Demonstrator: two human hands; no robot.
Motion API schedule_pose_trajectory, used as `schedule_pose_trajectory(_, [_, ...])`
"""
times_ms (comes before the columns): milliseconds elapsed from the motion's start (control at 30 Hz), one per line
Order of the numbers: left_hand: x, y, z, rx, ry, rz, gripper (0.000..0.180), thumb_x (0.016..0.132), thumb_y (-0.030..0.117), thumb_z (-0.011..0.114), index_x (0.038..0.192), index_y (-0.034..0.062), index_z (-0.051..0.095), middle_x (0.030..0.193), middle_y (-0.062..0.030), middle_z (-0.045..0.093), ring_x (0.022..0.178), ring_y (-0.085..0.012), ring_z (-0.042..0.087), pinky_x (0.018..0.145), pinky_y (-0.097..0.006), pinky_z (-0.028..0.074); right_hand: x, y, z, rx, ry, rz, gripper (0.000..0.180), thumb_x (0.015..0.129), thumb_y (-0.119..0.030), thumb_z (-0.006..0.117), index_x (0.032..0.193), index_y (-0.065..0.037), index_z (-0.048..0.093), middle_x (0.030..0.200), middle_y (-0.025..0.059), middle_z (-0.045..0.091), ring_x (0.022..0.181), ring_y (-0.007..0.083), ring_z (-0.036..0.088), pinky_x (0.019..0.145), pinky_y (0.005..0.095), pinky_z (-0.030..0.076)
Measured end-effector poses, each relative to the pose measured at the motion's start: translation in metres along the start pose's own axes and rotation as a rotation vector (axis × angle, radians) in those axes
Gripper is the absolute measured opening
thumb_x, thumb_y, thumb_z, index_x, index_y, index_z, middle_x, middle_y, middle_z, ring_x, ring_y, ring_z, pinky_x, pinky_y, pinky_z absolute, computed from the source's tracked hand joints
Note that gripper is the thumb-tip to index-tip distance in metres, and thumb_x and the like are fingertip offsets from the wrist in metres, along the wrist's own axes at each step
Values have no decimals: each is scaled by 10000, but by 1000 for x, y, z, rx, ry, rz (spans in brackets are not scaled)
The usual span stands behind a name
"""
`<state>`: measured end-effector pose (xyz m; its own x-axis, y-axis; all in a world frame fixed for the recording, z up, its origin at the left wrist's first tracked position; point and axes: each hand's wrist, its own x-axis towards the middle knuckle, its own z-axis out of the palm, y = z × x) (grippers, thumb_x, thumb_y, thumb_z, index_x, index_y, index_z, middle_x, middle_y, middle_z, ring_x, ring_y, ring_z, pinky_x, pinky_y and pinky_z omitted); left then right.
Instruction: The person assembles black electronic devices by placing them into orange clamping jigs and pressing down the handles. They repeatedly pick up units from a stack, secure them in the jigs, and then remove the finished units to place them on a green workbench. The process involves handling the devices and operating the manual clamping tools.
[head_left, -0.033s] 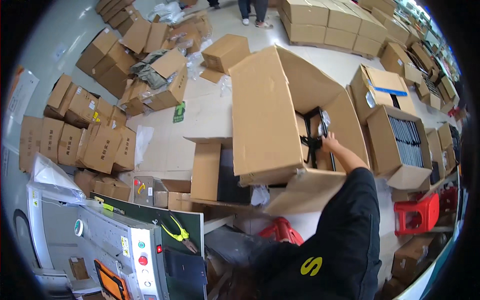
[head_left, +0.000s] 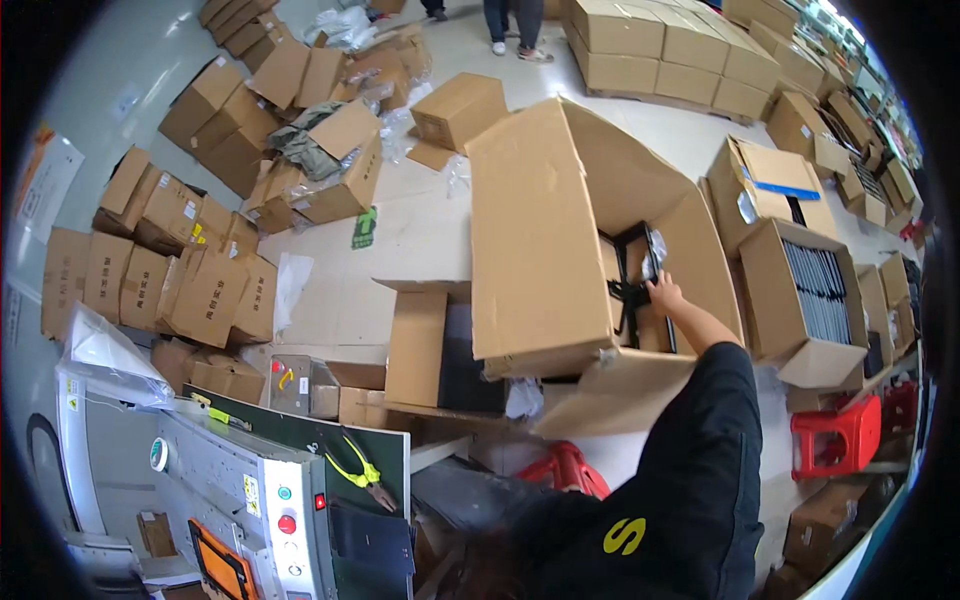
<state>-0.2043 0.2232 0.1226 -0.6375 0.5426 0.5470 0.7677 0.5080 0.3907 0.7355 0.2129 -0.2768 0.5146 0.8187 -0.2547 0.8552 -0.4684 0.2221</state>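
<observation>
My right arm, in a dark sleeve, reaches into a big open cardboard box tilted toward me. Inside it lie black frames with crossing bars, overlapping one another, with a bit of clear plastic by them. My right hand is closed on the edge of a black frame, fingertips over its bar; the thumb is partly hidden. My left hand does not show.
A machine with a red button stands at lower left, yellow-handled pliers on the green board beside it. Red stools and an open box of dark flat pieces are at right. Cartons crowd the left.
The whole view has shifted slightly, so everything sits a little lower and further right. My right hand stays at the black frame, its fingers slightly shifted on it.
</observation>
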Motion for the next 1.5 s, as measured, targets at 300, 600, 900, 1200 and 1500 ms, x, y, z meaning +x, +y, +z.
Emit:
schedule_pose_trajectory(300, [9,-5,-20,-372,56,-65,505,918,348,503,1321,104,323,1383,-162,309,1255,-332,324,984,-532,305,33,-1,-5,-287,-62,-123,275,900,-202,461,1094,-157,650,1237,71,518,1195,206,455,845,340,458])
schedule_pose_trajectory(600, [67,-70,-11,-1378,-353,-516,596,950,401,410,1344,-30,291,1361,-210,389,1229,-329,414,1021,-439,329,45,31,9,-254,26,-124,209,851,-218,562,1027,-158,657,1138,31,598,1113,209,530,827,334,464])
schedule_pose_trajectory(900, [35,0,-23,-1915,-473,-618,547,997,260,332,1427,-41,180,1479,-164,258,1380,-248,233,1157,-398,154,-47,42,-164,295,395,17,241,838,-310,612,910,-87,667,945,110,649,982,273,578,839,408,405])
schedule_pose_trajectory(1200, [-31,-1,-66,-1895,-259,-263,609,976,361,368,1459,41,180,1521,-107,187,1405,-264,159,1153,-421,65,-114,43,-330,1040,1086,126,287,957,-244,502,1138,-42,597,819,44,588,616,108,450,566,273,407])
schedule_pose_trajectory(1500, [-195,-19,-176,-1970,-57,-313,567,993,255,361,1454,43,108,1521,-98,142,1380,-332,189,956,-493,475,-289,-254,-511,1353,150,-1153,377,970,-129,409,1317,13,450,899,20,488,760,86,424,741,235,393])
